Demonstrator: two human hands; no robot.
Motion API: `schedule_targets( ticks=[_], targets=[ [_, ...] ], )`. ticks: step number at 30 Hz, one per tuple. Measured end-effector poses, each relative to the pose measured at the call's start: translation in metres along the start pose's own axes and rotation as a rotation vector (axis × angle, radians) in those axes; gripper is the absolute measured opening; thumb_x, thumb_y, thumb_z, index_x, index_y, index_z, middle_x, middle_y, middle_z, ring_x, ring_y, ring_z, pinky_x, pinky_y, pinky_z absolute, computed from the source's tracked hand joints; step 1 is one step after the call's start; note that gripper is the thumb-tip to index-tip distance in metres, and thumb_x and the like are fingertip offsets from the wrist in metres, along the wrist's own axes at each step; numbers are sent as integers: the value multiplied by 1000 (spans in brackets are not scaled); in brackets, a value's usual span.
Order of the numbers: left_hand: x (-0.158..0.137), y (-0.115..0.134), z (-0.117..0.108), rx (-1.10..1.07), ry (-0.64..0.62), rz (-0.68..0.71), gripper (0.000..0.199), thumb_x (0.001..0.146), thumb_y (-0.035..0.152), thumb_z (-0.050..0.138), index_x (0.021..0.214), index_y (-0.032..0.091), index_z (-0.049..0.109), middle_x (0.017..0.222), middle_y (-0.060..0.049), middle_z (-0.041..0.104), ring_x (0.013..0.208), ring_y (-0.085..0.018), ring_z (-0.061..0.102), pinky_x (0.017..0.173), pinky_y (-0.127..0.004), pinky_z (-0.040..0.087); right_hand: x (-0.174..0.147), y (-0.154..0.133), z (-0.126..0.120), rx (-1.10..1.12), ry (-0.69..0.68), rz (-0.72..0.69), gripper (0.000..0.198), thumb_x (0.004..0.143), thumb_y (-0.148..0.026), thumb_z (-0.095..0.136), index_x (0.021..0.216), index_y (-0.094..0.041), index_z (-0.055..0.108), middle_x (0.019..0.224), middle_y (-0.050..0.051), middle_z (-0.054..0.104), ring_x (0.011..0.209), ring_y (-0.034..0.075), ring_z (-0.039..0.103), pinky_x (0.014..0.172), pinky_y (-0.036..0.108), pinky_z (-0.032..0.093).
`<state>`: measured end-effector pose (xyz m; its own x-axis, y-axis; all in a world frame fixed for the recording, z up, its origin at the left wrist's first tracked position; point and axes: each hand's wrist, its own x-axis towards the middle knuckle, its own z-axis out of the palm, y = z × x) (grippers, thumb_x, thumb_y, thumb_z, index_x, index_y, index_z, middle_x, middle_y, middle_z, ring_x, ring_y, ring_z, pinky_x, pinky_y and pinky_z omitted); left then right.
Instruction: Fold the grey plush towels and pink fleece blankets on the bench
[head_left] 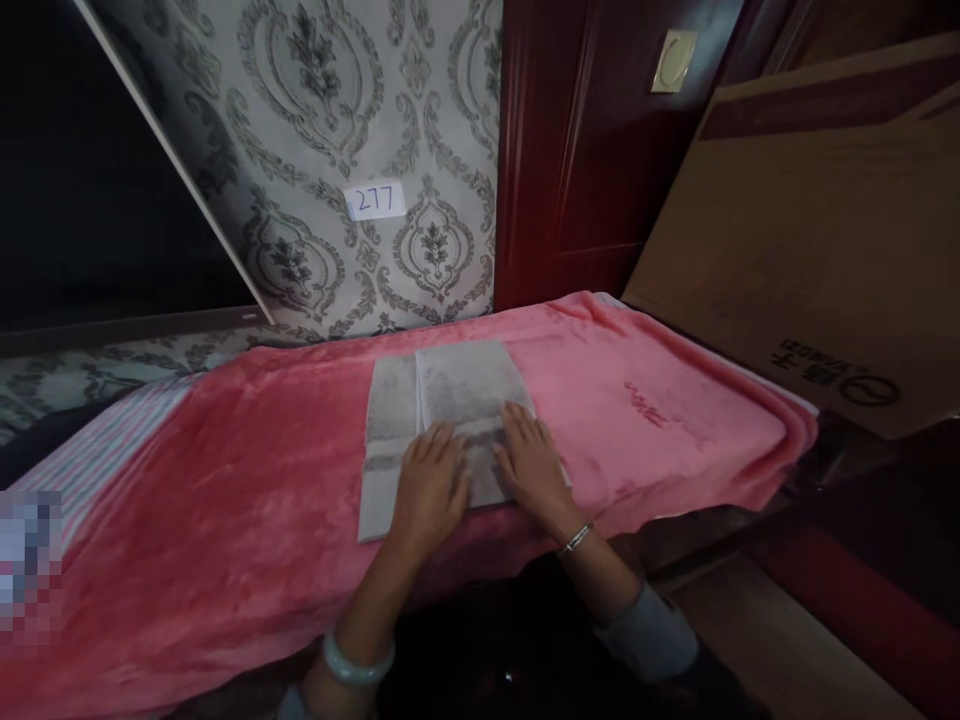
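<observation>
Grip: left hand (430, 485) and right hand (532, 460) open, palms down on a flat grey folded cloth (472, 385) — no pinch visible
Cloth spot: on the plush pink-red blanket (277, 480)
Folds: layers already overlap; edges look uneven, what's left unclear
Around: big brown cardboard box (795, 230), right — well apart, not blocking

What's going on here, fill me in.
A person has both bare hands on a folded grey fabric piece, which lies on a pink plush blanket. The left hand, with a pale bangle on its wrist, rests on the near half of the cloth; the right hand, with a thin silver-coloured bracelet, rests on it near its right edge. The cloth lies flat in layers, with a folded edge running across its left part. Neither hand is lifting it.
</observation>
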<state>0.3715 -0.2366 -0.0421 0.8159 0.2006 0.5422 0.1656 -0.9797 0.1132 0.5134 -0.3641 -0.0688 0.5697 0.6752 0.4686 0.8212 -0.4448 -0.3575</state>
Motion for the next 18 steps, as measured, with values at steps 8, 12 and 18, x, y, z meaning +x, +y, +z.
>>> schedule_targets(
  ticks=[8, 12, 18],
  targets=[
    [-7, 2, 37, 128, -210, -41, 65, 96, 47, 48, 149, 10, 44, 157, -23, 38, 148, -36, 32, 117, -56, 32, -14, 11, 0, -214, -253, 56, 65, 101, -46, 35, 155, -9, 36, 162, 15, 28, 151, 27, 21, 122, 46, 18],
    [-16, 2, 35, 75, -190, -59, 68, 96, 50, 47, 149, 7, 43, 157, -24, 36, 149, -36, 30, 117, -55, 33, -23, 20, 0, -187, -215, 138, 65, 100, -45, 34, 154, -9, 36, 163, 14, 28, 151, 30, 23, 119, 49, 25],
    [-41, -33, 6, -160, -42, -141, 47, 96, 42, 46, 134, 19, 61, 144, -14, 58, 134, -29, 53, 111, -50, 43, -29, 43, 3, 13, -43, 121, 60, 96, -40, 37, 146, -8, 48, 152, 19, 46, 136, 33, 45, 110, 52, 38]
  ],
)
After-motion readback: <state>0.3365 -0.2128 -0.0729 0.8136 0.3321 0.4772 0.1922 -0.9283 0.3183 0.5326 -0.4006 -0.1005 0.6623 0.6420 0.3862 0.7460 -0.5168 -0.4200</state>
